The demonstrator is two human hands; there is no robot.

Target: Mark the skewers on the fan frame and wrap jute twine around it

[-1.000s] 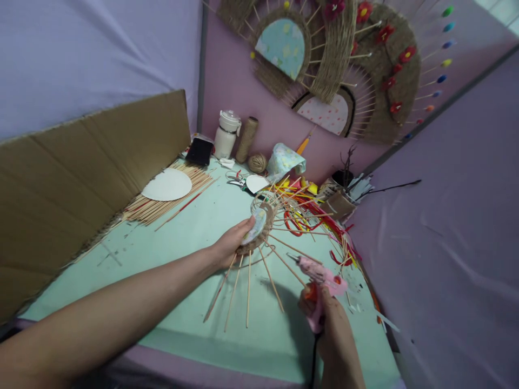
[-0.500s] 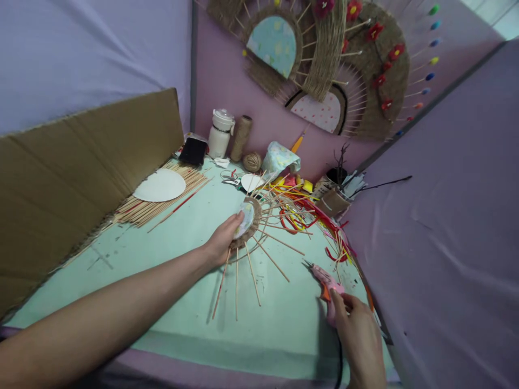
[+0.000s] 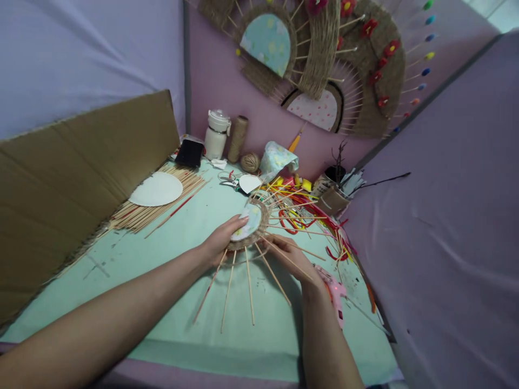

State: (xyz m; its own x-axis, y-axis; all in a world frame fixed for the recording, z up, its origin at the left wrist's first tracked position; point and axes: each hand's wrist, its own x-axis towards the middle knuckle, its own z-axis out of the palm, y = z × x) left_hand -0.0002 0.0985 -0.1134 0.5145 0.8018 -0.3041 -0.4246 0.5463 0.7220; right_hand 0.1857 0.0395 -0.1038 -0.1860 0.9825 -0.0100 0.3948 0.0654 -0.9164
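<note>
My left hand [image 3: 219, 240] grips a half-round craft piece [image 3: 251, 221], its thumb on the pale floral cloth centre. Brown twine wraps the curved rim, and thin wooden sticks [image 3: 249, 286] fan out from it like rays. A loose loop of twine hangs below the rim. My right hand [image 3: 290, 256] reaches in among the sticks, fingers together at the rim's lower right; its fingertips are partly hidden, so what they pinch cannot be made out. Beside the right wrist, a pink glue gun [image 3: 335, 292] lies on the table, partly covered by the forearm.
Wooden sticks [image 3: 150, 219] lie under a white oval [image 3: 156, 189] by a cardboard panel [image 3: 89, 156]. Behind are pruning shears [image 3: 229, 183], a twine ball [image 3: 250, 162], a twine spool [image 3: 238, 139], a white jar [image 3: 216, 138] and colourful strips [image 3: 292, 208]. Twine-and-flower decorations [image 3: 365, 70] hang on the back wall.
My right hand has let go of the glue gun, leaving it on the table, and moved left to the rim of the craft piece. The piece has shifted slightly right.
</note>
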